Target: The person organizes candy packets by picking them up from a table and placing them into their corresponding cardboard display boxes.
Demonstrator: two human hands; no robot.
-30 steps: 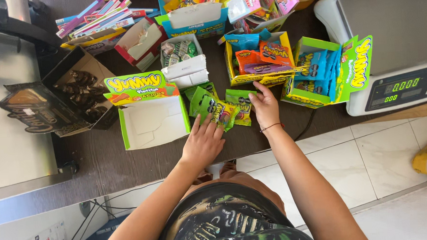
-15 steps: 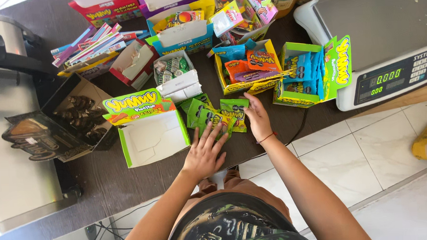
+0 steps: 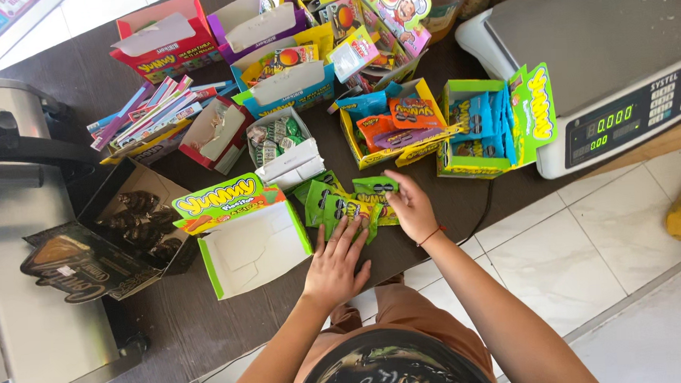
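Several green candy packets (image 3: 341, 203) lie in a loose pile on the dark brown counter (image 3: 170, 321). My left hand (image 3: 336, 264) rests flat on the near side of the pile, fingers spread over the packets. My right hand (image 3: 412, 207) is at the pile's right end, fingers curled on a green packet (image 3: 376, 188). Just left of the pile stands an empty green and white display box (image 3: 247, 245) with its lid open.
More open candy boxes crowd the counter behind: a yellow box (image 3: 391, 124), a green box of blue packets (image 3: 483, 128), a black box of dark sweets (image 3: 120, 228). A white digital scale (image 3: 602, 57) stands right. A steel appliance (image 3: 13, 229) is left. White floor tiles lie below.
The view has shifted slightly. My left hand has slid further onto the green packets; my right hand has stayed at the right end of the pile, closing its fingers on a packet.
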